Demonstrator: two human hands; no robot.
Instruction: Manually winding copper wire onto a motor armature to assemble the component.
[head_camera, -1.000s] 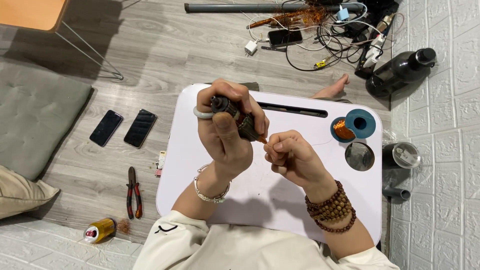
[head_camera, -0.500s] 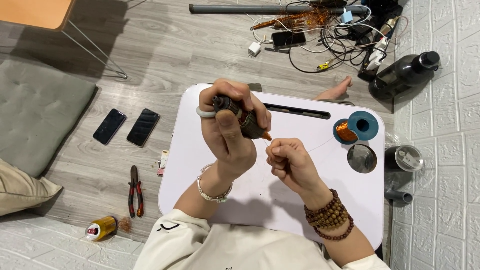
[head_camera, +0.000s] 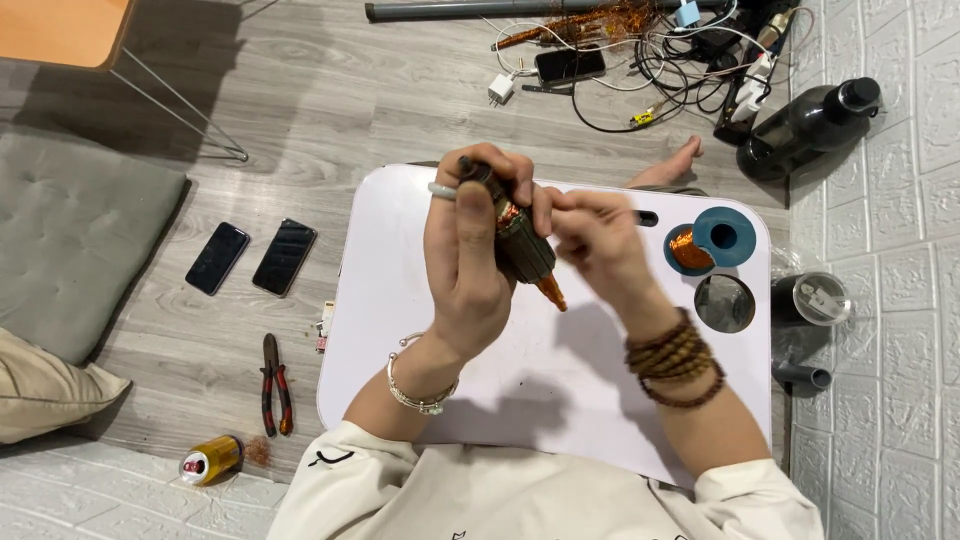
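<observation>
Above the table (head_camera: 520, 390): both hands raised together.
Left hand (head_camera: 470, 260): fingers wrapped round the dark motor armature (head_camera: 520, 240).
Right hand (head_camera: 600, 235): just beside it, fingertips pinched at the armature's copper winding.
Beyond the right hand: blue wire spool (head_camera: 712, 238).

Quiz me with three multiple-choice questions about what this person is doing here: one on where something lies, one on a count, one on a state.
1. Where do the pliers lie?
A. On the white table
B. On the floor left of the table
C. In the right hand

2. How many phones lie side by side on the floor left of the table?
A. One
B. Two
C. Four

3. How is the motor armature held?
A. Gripped in the left hand
B. Lying loose on the table
C. Standing on the cushion

Answers: 1 B, they rest on the grey floor beside the white table. 2 B, two dark phones lie together. 3 A, the left hand wraps it while the right hand pinches beside it.
</observation>
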